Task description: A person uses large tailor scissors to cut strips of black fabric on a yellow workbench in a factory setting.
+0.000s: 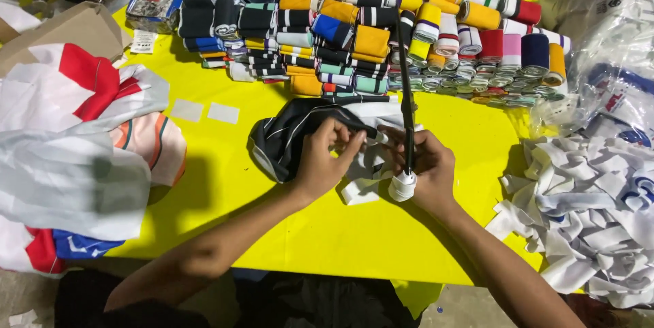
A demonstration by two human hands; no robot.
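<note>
My left hand [325, 158] pinches the edge of a black-and-white garment [289, 134] lying on the yellow table [225, 185]. My right hand [424, 164] grips a long thin black tool [407, 96] with a white taped handle, held upright, and its fingers also touch the garment's white part. Both hands meet over the fabric at the table's middle.
Several rolled and folded striped knit bands [368, 21] in many colours are stacked at the back. A pile of white fabric scraps [593, 212] lies at the right, under clear plastic bags [606, 62]. Loose garments [75, 144] are heaped at the left beside a cardboard box [61, 28].
</note>
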